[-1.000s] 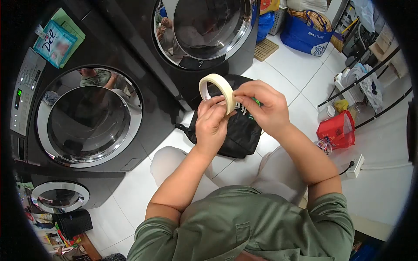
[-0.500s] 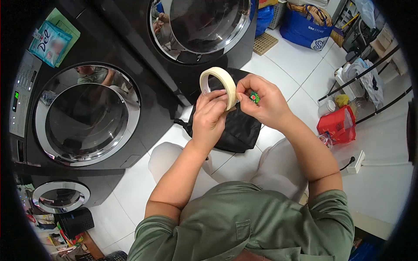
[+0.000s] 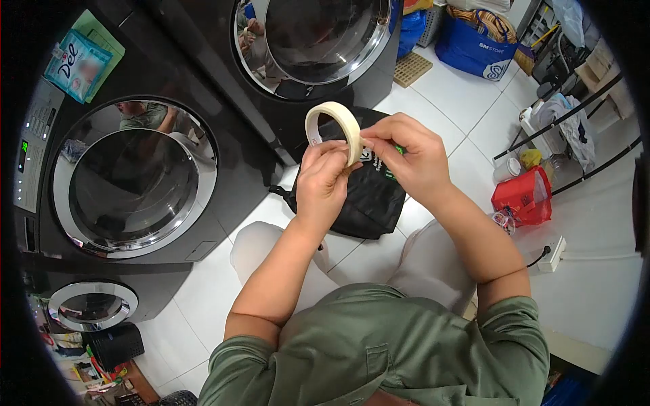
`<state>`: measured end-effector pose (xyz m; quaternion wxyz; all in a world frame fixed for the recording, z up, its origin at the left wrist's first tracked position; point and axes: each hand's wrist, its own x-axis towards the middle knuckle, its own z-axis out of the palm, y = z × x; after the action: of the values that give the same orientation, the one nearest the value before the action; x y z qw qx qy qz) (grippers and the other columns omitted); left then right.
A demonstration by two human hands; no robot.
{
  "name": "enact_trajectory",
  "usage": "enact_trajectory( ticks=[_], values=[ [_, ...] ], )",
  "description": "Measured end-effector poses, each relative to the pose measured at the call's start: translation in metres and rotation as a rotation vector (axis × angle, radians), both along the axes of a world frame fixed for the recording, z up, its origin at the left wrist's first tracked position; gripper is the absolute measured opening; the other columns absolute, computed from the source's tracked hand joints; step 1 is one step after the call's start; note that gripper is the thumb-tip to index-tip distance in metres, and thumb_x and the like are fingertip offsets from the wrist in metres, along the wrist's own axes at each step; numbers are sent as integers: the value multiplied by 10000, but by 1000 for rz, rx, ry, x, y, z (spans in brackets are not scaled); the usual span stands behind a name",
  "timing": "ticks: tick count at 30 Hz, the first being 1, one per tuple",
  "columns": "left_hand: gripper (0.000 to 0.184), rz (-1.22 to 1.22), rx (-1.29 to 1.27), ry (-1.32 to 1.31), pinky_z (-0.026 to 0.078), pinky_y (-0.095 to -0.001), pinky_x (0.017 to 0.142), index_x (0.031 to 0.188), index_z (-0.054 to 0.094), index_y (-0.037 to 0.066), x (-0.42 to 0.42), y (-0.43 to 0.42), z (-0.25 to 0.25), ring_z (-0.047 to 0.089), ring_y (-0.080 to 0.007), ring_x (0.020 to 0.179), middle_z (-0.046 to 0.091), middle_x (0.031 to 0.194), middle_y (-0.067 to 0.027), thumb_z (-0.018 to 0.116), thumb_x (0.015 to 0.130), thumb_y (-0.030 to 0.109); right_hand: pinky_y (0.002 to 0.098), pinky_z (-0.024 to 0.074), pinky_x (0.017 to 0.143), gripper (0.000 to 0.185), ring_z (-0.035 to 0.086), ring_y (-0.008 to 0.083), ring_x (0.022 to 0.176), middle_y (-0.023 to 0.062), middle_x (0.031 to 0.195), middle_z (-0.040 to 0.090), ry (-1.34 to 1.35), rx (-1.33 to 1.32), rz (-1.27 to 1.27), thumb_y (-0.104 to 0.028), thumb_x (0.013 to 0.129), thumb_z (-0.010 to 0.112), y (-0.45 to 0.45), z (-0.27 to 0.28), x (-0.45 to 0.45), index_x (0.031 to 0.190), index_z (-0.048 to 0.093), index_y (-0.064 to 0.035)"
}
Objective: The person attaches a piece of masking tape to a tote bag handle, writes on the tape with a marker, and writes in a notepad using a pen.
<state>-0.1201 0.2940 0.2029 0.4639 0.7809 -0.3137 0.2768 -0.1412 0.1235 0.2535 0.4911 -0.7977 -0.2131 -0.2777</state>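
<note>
left hand (image 3: 325,179) pinches tape roll (image 3: 351,130) by lower rim, likely so outer face is free; right hand (image 3: 414,159) has thumb, finger pressed together at that face (tape end indistinct). roll between 2 hands, above black bag (image 3: 369,210).

Masking tape roll (image 3: 351,130): outer band looked papery and matt. Black bag (image 3: 362,206): appeared to be dull, creased cloth. Front-loading laundry machine (image 3: 237,172): casing was smooth and semi-gloss; door rim (image 3: 204,159) looked like polished metal, door window (image 3: 132,193) glossy and reflective. Floor tiles (image 3: 443,108): were smooth, faintly shiny. Shirt (image 3: 325,335): was soft cloth with slight sheen.
</note>
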Motion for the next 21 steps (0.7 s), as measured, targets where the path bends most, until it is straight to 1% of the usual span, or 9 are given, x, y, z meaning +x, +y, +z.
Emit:
enact_trajectory(
  ticks=[3,6,9,12,14,15,17,18,21],
  values=[
    [186,28,64,-108,494,-366,819,858,666,10,4,3,1,639,-271,911,692,885,-94,764,705,-34,261,497,615,96,605,146,694,76,852,622,86,5,20,9,827,694,0,4,-3,918,665,19],
    [184,47,128,-159,471,-423,857,860,665,17,4,5,4,637,-264,909,684,857,-86,765,708,-12,267,496,608,90,599,154,681,77,838,606,90,-25,12,16,816,689,2,9,-4,893,642,19],
    [145,47,166,-115,433,-468,948,858,658,19,1,6,6,641,-248,866,678,837,-76,749,746,1,272,498,608,107,598,165,678,81,835,591,25,-74,-5,19,804,688,4,5,-4,885,619,12],
    [129,-22,58,51,359,-495,1038,856,642,53,2,5,5,616,-216,771,633,732,-33,737,769,52,273,499,611,140,599,172,697,87,855,587,-39,-87,7,14,794,695,5,2,-3,907,614,6],
    [121,-38,53,114,305,-514,1091,874,647,64,1,6,5,607,-211,741,617,711,-31,732,789,80,273,500,615,167,603,172,715,90,870,588,-59,-83,21,4,792,704,4,0,0,938,624,7],
    [118,-47,51,147,278,-523,1118,882,649,69,1,6,5,603,-208,726,608,700,-30,729,800,93,277,499,618,187,604,174,720,88,875,588,-61,-29,-9,-4,791,710,6,1,1,959,628,6],
    [110,-48,73,183,259,-531,1131,889,653,75,1,7,4,601,-209,717,609,702,-29,723,812,109,284,498,625,230,606,177,731,86,885,587,-67,78,-73,-20,791,721,8,4,3,1003,636,4],
    [107,-48,84,202,250,-534,1137,893,655,79,1,7,3,601,-209,712,609,702,-28,720,818,117,288,498,634,226,609,180,739,85,881,588,-44,44,-67,-24,795,719,9,7,2,1005,642,4],
    [115,-40,125,128,229,-541,1142,894,650,76,1,6,3,621,-214,735,630,728,-31,721,824,135,293,490,653,197,609,182,751,81,879,602,45,-15,-39,-17,804,710,8,8,-1,994,661,0]
  ],
)
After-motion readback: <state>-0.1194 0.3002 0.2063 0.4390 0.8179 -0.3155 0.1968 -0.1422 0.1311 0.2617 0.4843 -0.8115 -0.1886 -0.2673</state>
